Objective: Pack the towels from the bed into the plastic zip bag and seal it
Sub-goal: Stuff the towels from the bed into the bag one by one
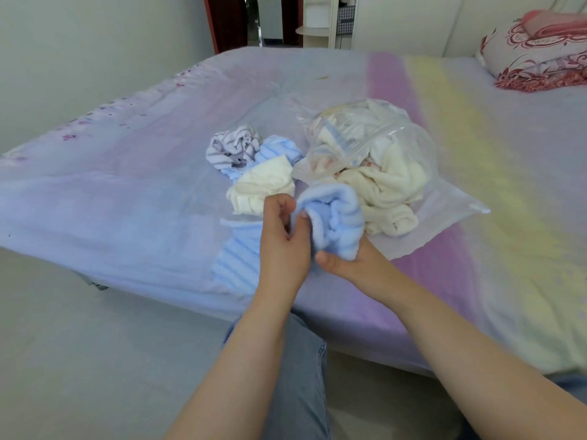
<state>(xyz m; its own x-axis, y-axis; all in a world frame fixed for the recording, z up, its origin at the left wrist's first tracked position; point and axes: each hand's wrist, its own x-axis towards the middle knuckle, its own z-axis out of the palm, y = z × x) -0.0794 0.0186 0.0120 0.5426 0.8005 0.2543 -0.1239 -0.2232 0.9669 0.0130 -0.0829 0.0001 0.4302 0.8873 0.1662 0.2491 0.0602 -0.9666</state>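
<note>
We bunch a soft, pale blue ribbed terry towel (pixel 333 217) at the near edge of the bed, our left hand (pixel 284 236) pinching its folds from the side while our right hand (pixel 346 260) cups it from beneath, thumb curled over the cloth. It looks light and limp, likely to flop open unless gathered into one wad and gripped around its bulk. Just beyond it gapes the clear plastic zip bag (pixel 374 144), already stuffed with cream towels spilling from its mouth. Left of the bag wait a cream folded towel (pixel 263 185), a second blue striped towel (pixel 279 150) and a grey-striped white towel (pixel 232 147) on the pastel striped bedsheet (pixel 127 185)
</note>
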